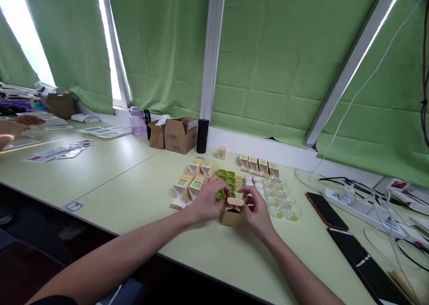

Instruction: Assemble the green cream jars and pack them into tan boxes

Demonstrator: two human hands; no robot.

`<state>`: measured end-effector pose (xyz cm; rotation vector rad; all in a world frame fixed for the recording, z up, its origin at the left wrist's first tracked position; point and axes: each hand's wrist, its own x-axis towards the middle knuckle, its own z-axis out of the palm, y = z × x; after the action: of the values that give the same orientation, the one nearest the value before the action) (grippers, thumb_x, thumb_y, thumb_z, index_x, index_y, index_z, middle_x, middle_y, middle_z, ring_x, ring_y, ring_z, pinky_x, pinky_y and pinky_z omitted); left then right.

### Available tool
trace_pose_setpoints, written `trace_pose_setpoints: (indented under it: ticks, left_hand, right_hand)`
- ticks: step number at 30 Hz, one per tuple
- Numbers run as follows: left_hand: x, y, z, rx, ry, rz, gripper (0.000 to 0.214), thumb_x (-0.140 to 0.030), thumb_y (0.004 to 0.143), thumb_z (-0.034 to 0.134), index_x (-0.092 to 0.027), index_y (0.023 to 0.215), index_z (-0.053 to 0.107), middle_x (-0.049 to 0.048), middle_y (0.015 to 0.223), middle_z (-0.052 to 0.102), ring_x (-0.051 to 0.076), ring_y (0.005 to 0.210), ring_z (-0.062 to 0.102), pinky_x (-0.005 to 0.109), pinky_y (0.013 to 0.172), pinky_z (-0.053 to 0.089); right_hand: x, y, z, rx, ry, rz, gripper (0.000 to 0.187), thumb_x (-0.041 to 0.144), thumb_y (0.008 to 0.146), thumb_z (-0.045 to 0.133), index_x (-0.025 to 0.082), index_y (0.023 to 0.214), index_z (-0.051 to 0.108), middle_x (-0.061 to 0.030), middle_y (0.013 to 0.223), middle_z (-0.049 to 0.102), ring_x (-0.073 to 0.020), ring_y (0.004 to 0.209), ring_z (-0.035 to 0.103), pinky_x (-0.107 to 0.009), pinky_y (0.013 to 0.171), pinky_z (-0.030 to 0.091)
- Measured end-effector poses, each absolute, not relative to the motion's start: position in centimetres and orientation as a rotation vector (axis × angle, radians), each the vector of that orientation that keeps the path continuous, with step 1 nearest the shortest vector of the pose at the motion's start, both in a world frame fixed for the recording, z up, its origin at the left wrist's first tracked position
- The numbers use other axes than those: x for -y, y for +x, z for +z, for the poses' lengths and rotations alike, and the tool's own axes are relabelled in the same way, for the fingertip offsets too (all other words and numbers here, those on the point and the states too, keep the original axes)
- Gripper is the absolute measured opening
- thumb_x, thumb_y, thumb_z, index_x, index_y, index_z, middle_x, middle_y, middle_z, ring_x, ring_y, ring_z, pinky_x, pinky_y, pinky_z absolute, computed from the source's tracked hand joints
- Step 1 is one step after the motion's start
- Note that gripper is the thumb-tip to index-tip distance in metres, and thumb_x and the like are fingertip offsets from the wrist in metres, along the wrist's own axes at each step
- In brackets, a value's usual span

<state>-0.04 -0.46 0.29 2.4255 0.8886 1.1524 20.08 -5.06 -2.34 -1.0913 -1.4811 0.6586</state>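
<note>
A small kraft cardboard box [231,218] stands on the table in front of me, its top flap raised. My left hand [211,199] is closed at the box's left upper edge, fingertips by the flap. From the other side my right hand [256,210] pinches the flap's right end. Just behind are green cups [230,180], small yellow pieces [238,181], pale pink-white pieces [253,183] and clear plastic domes [279,200] with yellow centres. To the left stand several kraft boxes [184,185] with green labels and open flaps.
More boxes [258,165] line the back, near a black cylinder [202,136] and a larger carton [181,135]. On the right lie a phone [327,211], a dark tablet [365,264] and a power strip [362,211] with cables. Another person's hand [30,120] is at far left.
</note>
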Motion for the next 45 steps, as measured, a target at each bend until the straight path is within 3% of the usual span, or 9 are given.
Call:
trace_pose_setpoints:
  ticks: [4,9,15,27,45]
  left_hand:
    - [0.2,-0.1,0.1,-0.874,2.432,1.161,0.016,-0.009,0.080,0.062,-0.023,0.088,0.065,0.0034,0.093,0.073,0.027,0.098,0.061,0.043,0.093,0.041]
    - [0.1,-0.1,0.1,-0.871,2.440,1.142,0.018,-0.008,0.080,0.063,-0.023,0.089,0.065,0.0030,0.093,0.074,0.027,0.099,0.061,0.044,0.097,0.041]
    - [0.6,-1.1,1.2,-0.690,2.420,1.167,0.008,-0.022,0.090,0.065,-0.022,0.097,0.068,0.0070,0.101,0.074,0.028,0.103,0.060,0.045,0.098,0.044]
    - [1.1,-1.5,1.3,-0.441,2.609,1.302,0.005,-0.022,0.094,0.067,-0.021,0.090,0.070,0.0055,0.088,0.071,0.025,0.093,0.056,0.043,0.091,0.040]
    - [0.8,-1.6,0.8,-0.346,2.706,1.314,0.011,-0.019,0.094,0.063,-0.020,0.083,0.067,0.0035,0.076,0.066,0.022,0.084,0.054,0.045,0.088,0.039]
  right_hand:
    - [6.0,20.5,-1.2,1.585,-0.982,0.453,0.010,0.027,0.090,0.062,0.025,0.097,0.069,-0.0027,0.088,0.057,-0.0197,0.075,0.055,-0.030,0.061,0.043]
    - [6.3,20.9,-1.0,1.672,-0.967,0.350,0.007,0.031,0.094,0.065,0.026,0.092,0.068,-0.0027,0.082,0.061,-0.0192,0.067,0.052,-0.033,0.061,0.040]
    - [6.3,21.1,-1.3,1.739,-0.955,0.267,0.004,0.027,0.093,0.066,0.026,0.090,0.065,-0.0018,0.079,0.062,-0.0191,0.065,0.051,-0.034,0.062,0.038]
    - [6.1,21.5,-1.7,1.928,-0.785,-0.012,0.015,0.010,0.091,0.059,0.024,0.093,0.056,-0.0007,0.080,0.057,-0.0179,0.070,0.053,-0.031,0.061,0.037]
    - [6.1,21.7,-1.8,1.970,-0.738,-0.014,0.016,0.010,0.088,0.060,0.024,0.084,0.053,0.0017,0.072,0.053,-0.0159,0.062,0.048,-0.030,0.058,0.031]
